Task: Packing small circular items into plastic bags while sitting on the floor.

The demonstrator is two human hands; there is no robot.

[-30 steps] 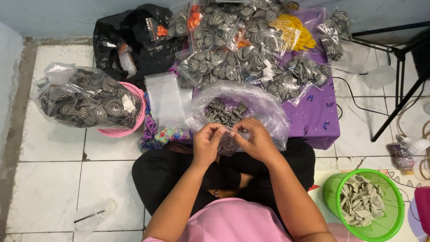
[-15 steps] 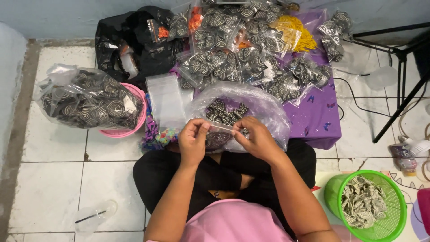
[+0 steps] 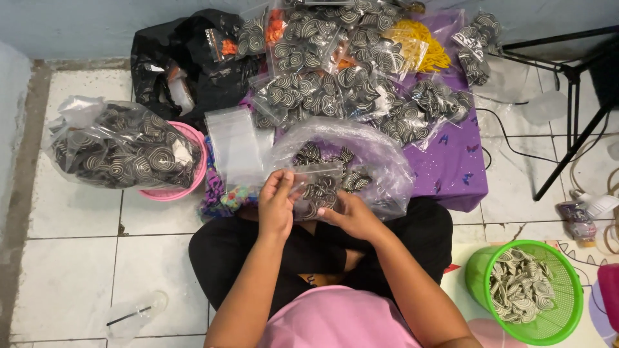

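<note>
You pinched a small bag [image 3: 320, 183] of spiral pieces with both hands, left [image 3: 277, 205] and right [image 3: 351, 216], together | big open bag [image 3: 380, 158] just behind, within reach

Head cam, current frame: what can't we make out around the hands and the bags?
- Left hand and right hand: fingertips hidden behind the small clear bag; grip unclear.
- Small clear bag: piece count unreadable through glare and fingers.
- Black bag: contents mostly hidden by its folds.
- Pink container: cut off by the right edge.
</note>
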